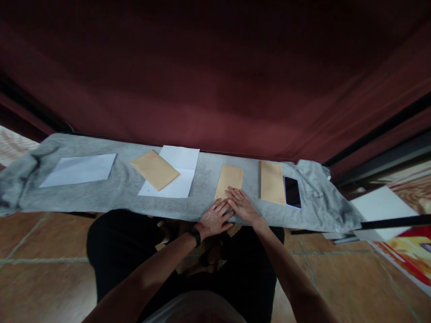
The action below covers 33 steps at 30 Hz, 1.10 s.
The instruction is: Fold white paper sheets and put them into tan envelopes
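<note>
A tan paper envelope (230, 176) lies flat near the front edge of the cloth-covered surface, its lower end partly hidden under my fingers. My left hand (215, 217), with a dark band on the wrist, rests its outstretched fingers on that lower end. From the other side, my right hand (243, 205) lies with fingers extended on the same envelope, its fingertips close to those of the left. To the right is a stack of tan envelopes (272, 181), with a dark-screened phone (292, 193) beside it.
Left of my hands, several tan envelopes (155, 169) lie askew on a creased white sheet (182, 161). Farther left sits white paper (81, 169). A grey cloth (126, 197) covers the narrow surface, with a dark red curtain (215, 103) behind. A black bar (393, 223) crosses at the right.
</note>
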Motion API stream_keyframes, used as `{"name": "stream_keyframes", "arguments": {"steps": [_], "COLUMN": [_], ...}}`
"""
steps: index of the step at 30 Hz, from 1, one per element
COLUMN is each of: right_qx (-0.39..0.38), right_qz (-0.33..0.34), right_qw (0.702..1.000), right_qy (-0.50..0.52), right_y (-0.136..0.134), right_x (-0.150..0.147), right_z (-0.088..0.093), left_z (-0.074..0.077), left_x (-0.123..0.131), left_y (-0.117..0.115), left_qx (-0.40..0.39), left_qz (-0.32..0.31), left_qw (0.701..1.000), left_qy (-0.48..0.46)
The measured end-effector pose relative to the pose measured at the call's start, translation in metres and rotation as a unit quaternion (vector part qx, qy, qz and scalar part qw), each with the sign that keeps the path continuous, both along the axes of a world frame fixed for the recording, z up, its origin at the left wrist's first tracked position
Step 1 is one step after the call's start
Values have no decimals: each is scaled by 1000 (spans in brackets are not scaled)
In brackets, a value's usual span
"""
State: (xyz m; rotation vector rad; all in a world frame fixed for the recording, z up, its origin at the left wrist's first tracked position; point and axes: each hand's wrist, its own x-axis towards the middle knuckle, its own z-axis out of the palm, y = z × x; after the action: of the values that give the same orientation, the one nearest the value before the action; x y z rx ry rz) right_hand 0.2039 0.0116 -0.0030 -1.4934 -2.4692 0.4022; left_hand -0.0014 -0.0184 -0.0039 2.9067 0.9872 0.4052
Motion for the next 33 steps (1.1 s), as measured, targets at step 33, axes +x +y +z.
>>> {"name": "stream_keyframes", "arguments": {"steps": [33], "right_qx": [33], "right_qz": [4], "right_qw": [998], "right_qy": [-61], "right_y": [97], "right_x": [-27], "right_z": [-2], "left_z": [-3], "left_x": [-5], "left_y": [4], "left_qx": [11], "left_qz": [-27], "left_qw": [999], "left_qy": [21]}}
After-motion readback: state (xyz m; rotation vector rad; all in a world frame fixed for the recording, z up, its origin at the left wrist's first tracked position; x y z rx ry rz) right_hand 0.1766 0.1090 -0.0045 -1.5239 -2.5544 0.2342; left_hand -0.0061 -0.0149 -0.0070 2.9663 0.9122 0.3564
